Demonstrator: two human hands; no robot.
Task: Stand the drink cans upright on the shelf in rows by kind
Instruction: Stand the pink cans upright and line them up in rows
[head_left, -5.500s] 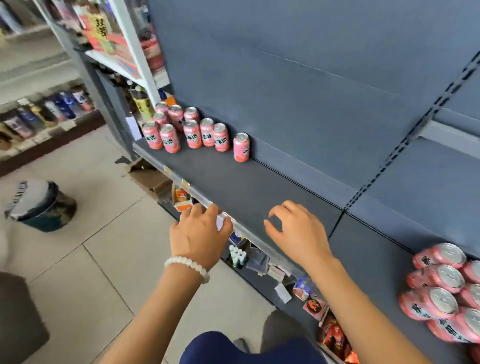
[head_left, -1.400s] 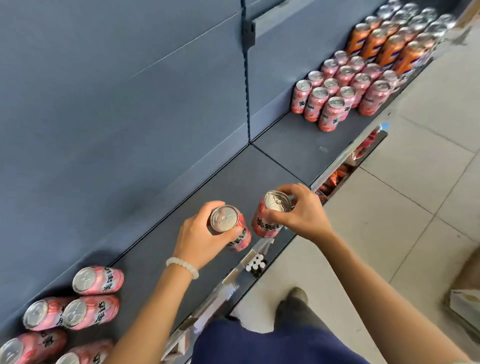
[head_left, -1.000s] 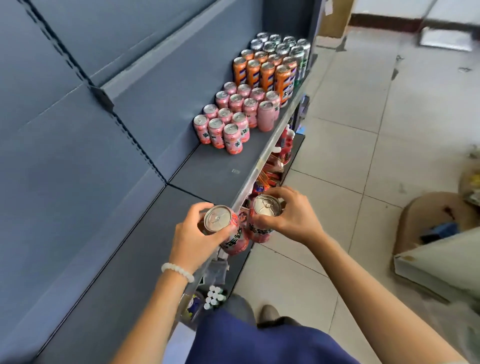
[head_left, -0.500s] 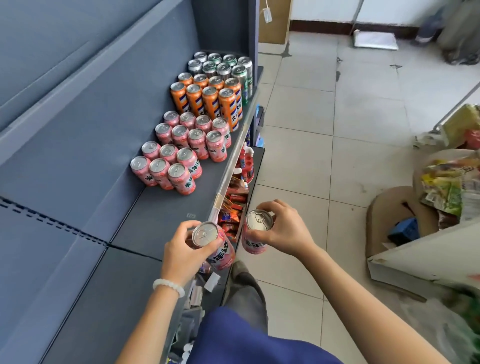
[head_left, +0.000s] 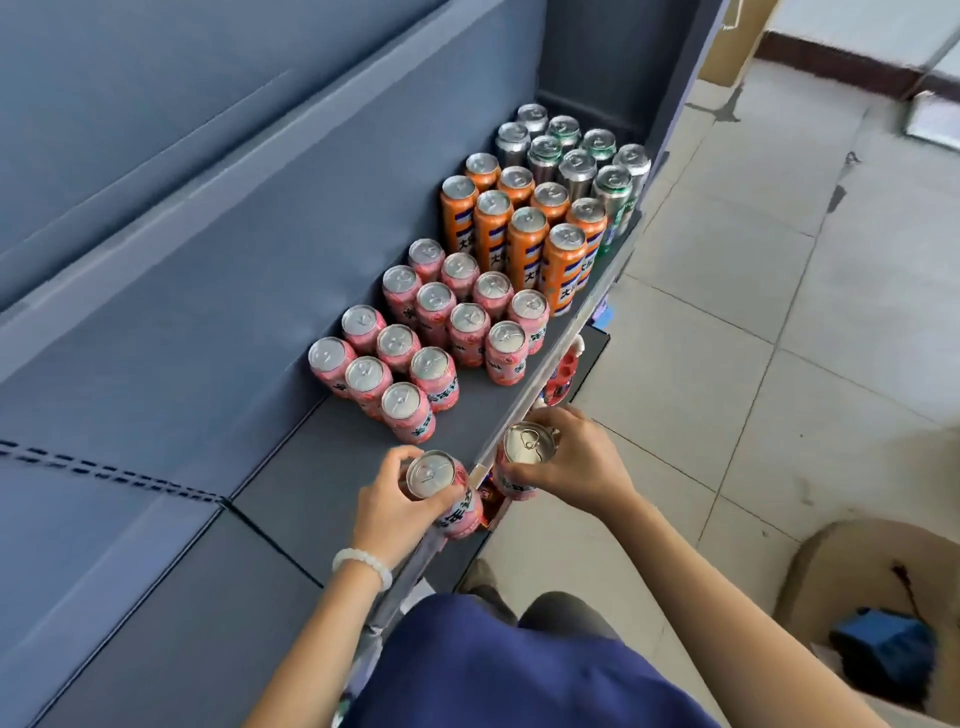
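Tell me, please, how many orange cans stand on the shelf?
8 orange cans, in two rows of four, back to front, between the pink cans and the silver cans; none looks hidden.

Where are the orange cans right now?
The orange cans stand upright toward the shelf's far end, between the pink cans and the silver-green cans.

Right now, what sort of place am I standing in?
Probably a small shop aisle: a grey retail shelf with drink cans grouped by kind, more goods on the lower shelf, and a tiled floor.
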